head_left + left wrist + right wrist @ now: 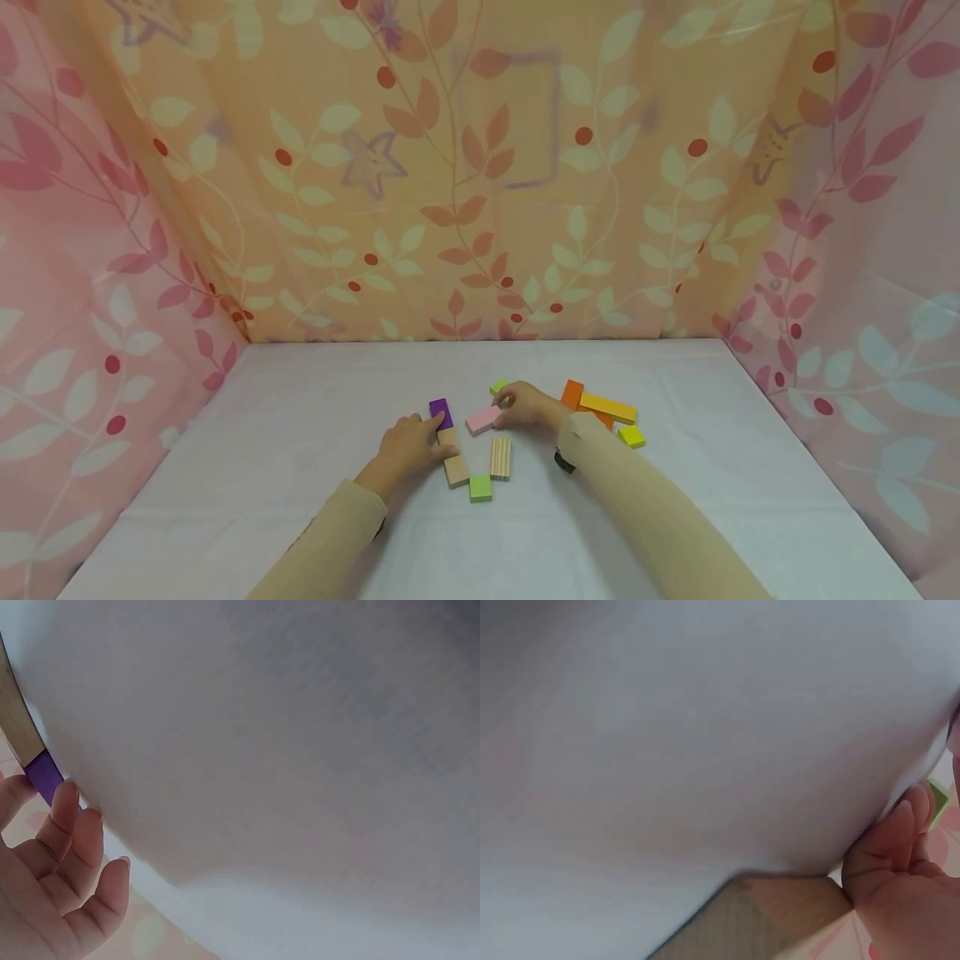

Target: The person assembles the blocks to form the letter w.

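In the head view, my left hand [408,443] rests along a slanted row of blocks. Its index finger touches the purple block [438,407], and its thumb reaches the plain wooden block [448,438] below. In the left wrist view, loosely bent fingers lie at the purple block [43,775]. Another plain wooden block [456,472] continues the row. My right hand [527,403] pinches the right end of a pink block [482,421] at the table. Behind its fingers a green block [498,387] partly shows. The right wrist view hides the pink block.
A ridged wooden block [501,459] and a light green block [481,488] lie nearer me. Beside my right forearm, orange blocks [573,393], a long yellow-orange block [609,407] and a yellow block [632,436] are grouped. Patterned curtains [480,167] enclose the white table [315,375].
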`<state>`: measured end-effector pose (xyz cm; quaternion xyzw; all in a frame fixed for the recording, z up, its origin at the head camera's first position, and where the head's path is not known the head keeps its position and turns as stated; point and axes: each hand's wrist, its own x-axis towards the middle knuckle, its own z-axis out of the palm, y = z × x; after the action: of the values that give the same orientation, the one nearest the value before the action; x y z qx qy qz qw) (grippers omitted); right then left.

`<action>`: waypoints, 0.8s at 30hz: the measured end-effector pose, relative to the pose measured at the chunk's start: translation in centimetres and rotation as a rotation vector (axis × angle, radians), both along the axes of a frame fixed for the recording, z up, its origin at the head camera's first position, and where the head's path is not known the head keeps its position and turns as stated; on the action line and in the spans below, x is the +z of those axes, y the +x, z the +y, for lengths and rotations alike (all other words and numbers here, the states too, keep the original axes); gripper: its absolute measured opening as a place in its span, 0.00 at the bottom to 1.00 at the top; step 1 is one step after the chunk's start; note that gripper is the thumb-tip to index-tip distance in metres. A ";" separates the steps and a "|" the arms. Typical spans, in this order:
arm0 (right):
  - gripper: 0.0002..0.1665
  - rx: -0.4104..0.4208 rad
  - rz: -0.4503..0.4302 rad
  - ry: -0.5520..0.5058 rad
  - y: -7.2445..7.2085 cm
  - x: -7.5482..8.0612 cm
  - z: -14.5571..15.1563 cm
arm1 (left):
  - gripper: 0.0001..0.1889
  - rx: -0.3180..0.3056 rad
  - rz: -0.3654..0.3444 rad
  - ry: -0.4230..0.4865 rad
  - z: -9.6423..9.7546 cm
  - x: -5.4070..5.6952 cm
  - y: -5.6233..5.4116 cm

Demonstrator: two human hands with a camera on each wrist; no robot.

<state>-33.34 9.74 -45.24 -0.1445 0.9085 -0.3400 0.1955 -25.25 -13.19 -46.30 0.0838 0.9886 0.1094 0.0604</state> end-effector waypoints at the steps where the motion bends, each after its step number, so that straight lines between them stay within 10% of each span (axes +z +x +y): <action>1: 0.13 -0.001 0.009 -0.003 0.0 0.0 0.1 | 0.41 0.002 -0.002 -0.002 0.0 0.0 0.0; 14: 0.23 -0.245 -0.197 -0.445 0.6 0.5 2.1 | 0.41 -0.001 0.012 -0.001 0.1 -0.1 0.1; 24: 0.20 -0.338 -0.240 -0.478 0.7 0.3 1.8 | 0.41 0.003 0.009 0.006 0.1 -0.1 0.1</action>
<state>-32.68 11.55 -44.93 0.0077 0.7843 -0.5862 0.2027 -25.14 -13.07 -46.42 0.0828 0.9887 0.1121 0.0556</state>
